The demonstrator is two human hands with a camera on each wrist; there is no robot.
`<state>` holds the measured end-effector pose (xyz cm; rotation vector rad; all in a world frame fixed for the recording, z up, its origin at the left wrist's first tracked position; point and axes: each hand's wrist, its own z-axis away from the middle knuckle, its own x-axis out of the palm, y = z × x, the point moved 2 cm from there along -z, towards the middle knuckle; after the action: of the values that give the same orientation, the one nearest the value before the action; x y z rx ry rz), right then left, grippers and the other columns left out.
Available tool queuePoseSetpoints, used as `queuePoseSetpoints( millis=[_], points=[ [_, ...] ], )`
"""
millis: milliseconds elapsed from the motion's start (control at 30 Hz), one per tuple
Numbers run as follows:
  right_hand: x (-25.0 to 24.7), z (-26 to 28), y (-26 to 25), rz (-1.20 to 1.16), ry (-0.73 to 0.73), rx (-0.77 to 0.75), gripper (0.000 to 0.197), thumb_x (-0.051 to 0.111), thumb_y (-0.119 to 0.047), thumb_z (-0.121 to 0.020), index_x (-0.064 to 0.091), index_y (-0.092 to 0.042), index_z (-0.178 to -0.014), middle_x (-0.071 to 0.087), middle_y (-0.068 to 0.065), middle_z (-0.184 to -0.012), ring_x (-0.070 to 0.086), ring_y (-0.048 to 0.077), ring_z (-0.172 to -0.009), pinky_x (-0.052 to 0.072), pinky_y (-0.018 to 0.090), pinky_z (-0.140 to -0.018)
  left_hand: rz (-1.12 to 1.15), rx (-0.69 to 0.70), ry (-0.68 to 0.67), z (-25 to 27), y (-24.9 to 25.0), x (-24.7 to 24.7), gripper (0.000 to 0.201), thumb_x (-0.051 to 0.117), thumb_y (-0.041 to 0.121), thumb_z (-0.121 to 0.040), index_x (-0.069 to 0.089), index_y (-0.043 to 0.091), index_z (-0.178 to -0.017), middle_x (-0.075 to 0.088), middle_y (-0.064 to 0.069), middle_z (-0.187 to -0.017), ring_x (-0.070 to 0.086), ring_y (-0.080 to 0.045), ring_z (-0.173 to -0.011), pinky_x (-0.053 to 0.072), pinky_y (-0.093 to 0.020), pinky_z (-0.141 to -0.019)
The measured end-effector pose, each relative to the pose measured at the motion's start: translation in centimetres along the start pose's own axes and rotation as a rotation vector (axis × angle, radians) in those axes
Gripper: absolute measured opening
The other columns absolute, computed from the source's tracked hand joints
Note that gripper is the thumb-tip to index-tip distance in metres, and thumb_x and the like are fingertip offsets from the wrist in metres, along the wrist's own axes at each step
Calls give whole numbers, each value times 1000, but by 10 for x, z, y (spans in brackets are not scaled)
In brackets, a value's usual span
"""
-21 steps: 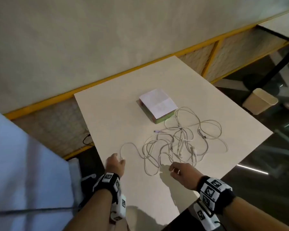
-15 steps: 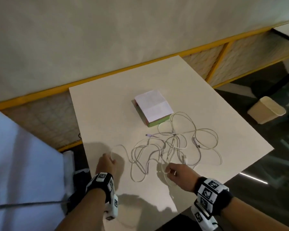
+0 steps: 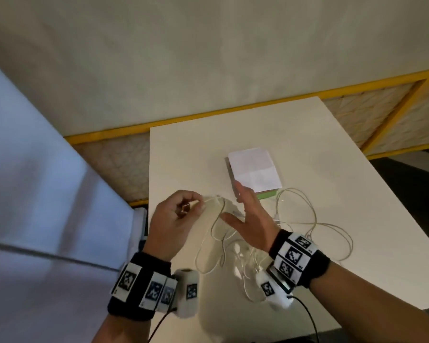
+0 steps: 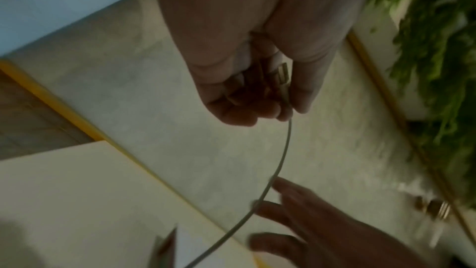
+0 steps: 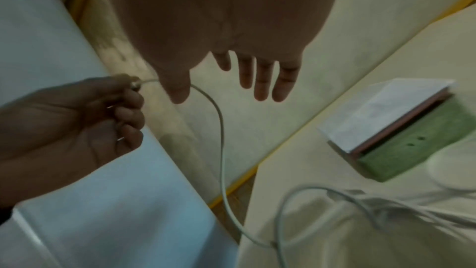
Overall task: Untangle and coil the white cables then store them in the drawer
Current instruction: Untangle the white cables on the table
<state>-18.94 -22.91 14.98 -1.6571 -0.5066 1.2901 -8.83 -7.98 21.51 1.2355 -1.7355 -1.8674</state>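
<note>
Early stage: left hand [image 3: 177, 214] pinches one plug end of cables [image 3: 307, 224], right hand [image 3: 250, 219] open w/ fingers spread; rest tangled near box [image 3: 255, 172], nothing coiled/stored.

We saw a white table [image 3: 307, 134] filling the middle and lower right of the head view. On it, near the centre of the frame, stood a small green box [image 5: 409, 152] with a white folded paper [image 3: 254, 169] lying on its top. Behind the table ran a yellow rail [image 3: 208, 117] along the foot of a pale wall [image 3: 208, 50]. A light blue surface [image 3: 35, 194] covered the left side of the frame. In the left wrist view, green foliage [image 4: 443, 48] was blurred at the upper right.
</note>
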Motion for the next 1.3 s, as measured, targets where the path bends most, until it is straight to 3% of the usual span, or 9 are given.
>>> queuePoseSetpoints(
  millis=[233,400,533,633,733,867,967,1067,1300],
  points=[
    [-11,-32,-42,-279,-110,-16,22,42,-19,-98,61,-10,-90,65,-1,-72,63,15,-72,50,26,-74,550,-244,93,-7,-16,13,29,67,11,-79,62,21,-106,62,3,-71,59,-7,-66,51,-20,-62],
    [-33,-43,-80,-504,-62,67,25,38,-24,-99,61,-18,-92,69,5,-75,65,20,-69,49,30,-67,3,-301,-342,-1,-65,52,59,68,46,-69,52,28,-123,62,15,-110,58,-2,-103,43,-16,-82],
    [-63,-53,-95,-597,14,98,27,37,-26,-100,61,-13,-94,68,12,-69,64,23,-55,49,29,-57,-88,-277,-586,14,-78,80,14,52,41,-77,62,32,-81,66,13,-83,60,10,-72,45,-18,-73],
    [-86,-59,-90,-618,102,130,28,38,-29,-99,60,-11,-97,68,9,-62,65,22,-50,52,31,-56,16,-362,-615,20,-81,90,40,67,41,-70,58,27,-107,63,12,-105,64,-1,-86,51,-27,-86],
    [-90,-57,-76,-642,112,200,30,38,-30,-99,59,-9,-101,69,11,-66,65,23,-52,54,31,-55,202,-431,-591,21,-72,102,79,80,39,-59,47,26,-129,59,6,-122,63,-14,-102,49,-41,-98],
    [-71,-47,-51,-589,91,289,29,38,-29,-99,61,-11,-98,69,12,-72,66,22,-56,54,29,-59,506,-486,-477,1,-54,103,55,67,26,-75,52,27,-128,65,4,-120,62,-14,-108,50,-32,-84],
    [-61,-45,-32,-526,95,310,28,40,-27,-99,63,-10,-99,70,10,-80,65,16,-63,48,26,-64,560,-487,-357,-13,-47,91,15,57,21,-91,63,14,-103,72,-1,-86,65,-16,-83,48,-30,-73],
    [-53,-42,-17,-409,47,305,26,44,-28,-97,66,-15,-101,69,1,-86,61,14,-75,43,26,-68,477,-460,-310,-18,-44,81,23,43,14,-99,61,12,-84,63,5,-59,61,-13,-63,45,-30,-67],
    [-36,-27,-2,49,-88,131,32,41,-33,-98,67,-17,-105,70,10,-108,63,21,-98,49,31,-87,383,-346,-326,-25,-30,76,19,37,43,-99,56,44,-103,63,27,-107,55,7,-109,44,-17,-85]
  ],
)
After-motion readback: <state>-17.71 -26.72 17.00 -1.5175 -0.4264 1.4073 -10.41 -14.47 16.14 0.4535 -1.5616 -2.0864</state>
